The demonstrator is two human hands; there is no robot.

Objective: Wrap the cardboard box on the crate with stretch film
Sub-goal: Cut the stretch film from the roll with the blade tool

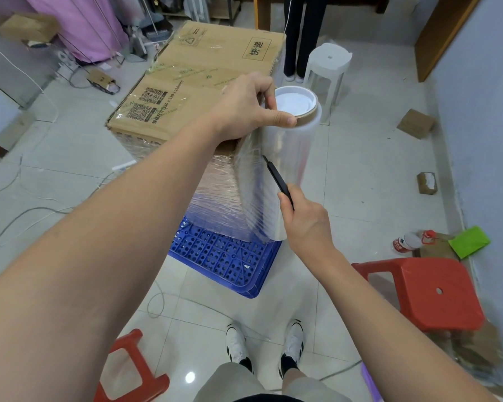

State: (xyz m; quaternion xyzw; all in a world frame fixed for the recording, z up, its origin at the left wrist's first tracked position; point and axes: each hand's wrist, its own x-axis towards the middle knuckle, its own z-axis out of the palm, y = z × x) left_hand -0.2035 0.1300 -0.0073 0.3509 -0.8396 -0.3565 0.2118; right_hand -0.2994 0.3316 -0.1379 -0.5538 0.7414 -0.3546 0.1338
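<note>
Fingers [285, 121] of the left hand [244, 108] are curling over the top rim of the stretch film roll [291, 146], the thumb pressing its cardboard core, evidently to keep the roll upright and the film taut beside the load. Meanwhile the right hand [302, 221] is gripping a slim black cutter [278, 181], its tip resting against the sheet of film [253, 192] running from the roll to the box, which suggests the person is preparing to sever the film now that the wrapping looks nearly complete. Sitting on the blue crate [227, 256] on the tiled floor [375, 175], the cardboard box [204, 82] is showing its side walls already banded in several layers of film, while most of its printed top is looking bare apart from a few glossy strips. Holding the roll close to the box corner is probably keeping the free span short, making a clean cut easier. Around the work, red stools [418, 291] and a white stool [328, 68] are standing well apart from the crate, and loose cables [26, 216] are trailing across the floor.
</note>
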